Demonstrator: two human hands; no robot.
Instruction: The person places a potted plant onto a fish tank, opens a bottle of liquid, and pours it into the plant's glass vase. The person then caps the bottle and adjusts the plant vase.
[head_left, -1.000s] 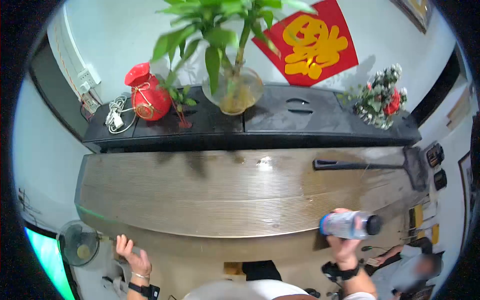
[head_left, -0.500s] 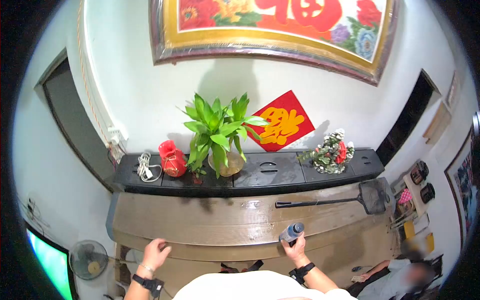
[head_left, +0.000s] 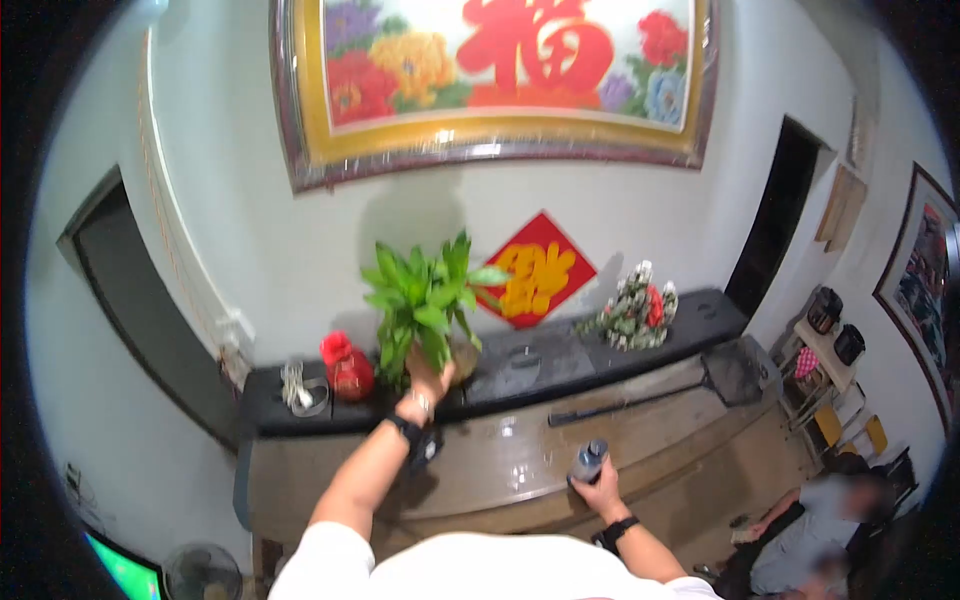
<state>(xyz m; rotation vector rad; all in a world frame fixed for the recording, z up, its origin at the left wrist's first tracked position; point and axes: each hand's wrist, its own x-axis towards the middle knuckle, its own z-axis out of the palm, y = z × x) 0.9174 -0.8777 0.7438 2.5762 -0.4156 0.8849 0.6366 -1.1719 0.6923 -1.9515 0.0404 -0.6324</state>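
My left hand (head_left: 430, 377) reaches up to the green plant (head_left: 428, 295) in its round glass vase (head_left: 464, 362). Its fingers are partly hidden behind the leaves, so what they hold cannot be made out. Lower and to the right, my right hand (head_left: 602, 490) is wrapped round a clear bottle (head_left: 588, 460) with a dark cap, held above the front part of the ribbed brown surface (head_left: 480, 460). Left of the plant, a red vase (head_left: 349, 372) stands on the black cabinet top (head_left: 520, 368).
A white cable (head_left: 300, 390) lies at the cabinet's left, flowers (head_left: 638, 312) stand at its right. A long-handled black net (head_left: 732, 374) rests on the brown surface. A seated person (head_left: 820, 520) is at the lower right, a fan (head_left: 203, 574) at the lower left.
My left hand has moved up and forward from the front edge to the plant. My right hand still holds the bottle. The view has tilted up, and more of the wall picture shows.
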